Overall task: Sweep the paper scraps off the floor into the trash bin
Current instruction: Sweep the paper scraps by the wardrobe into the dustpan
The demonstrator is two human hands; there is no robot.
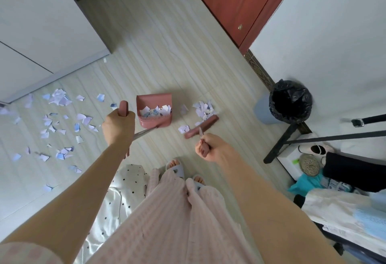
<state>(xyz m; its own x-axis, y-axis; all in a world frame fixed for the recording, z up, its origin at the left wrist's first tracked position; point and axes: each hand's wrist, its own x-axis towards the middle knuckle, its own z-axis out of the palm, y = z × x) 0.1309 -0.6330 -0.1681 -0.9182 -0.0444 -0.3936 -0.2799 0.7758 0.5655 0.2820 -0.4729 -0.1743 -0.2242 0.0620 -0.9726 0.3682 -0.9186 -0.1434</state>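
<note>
Holding scraps (155, 110) — dustpan (154, 108); black-lined trash bin (289, 100) nearby.

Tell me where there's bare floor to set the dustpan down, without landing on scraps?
Bare floor lies beyond the dustpan, toward the red door, and between the small pile by the broom head and the trash bin. Also bare is the strip in front of the slippers. Crowded: the left floor, where scattered paper scraps run to the white cabinet.

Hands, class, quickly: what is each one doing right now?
Left hand: closed round the dustpan handle.
Right hand: closed round the broom handle.
</note>
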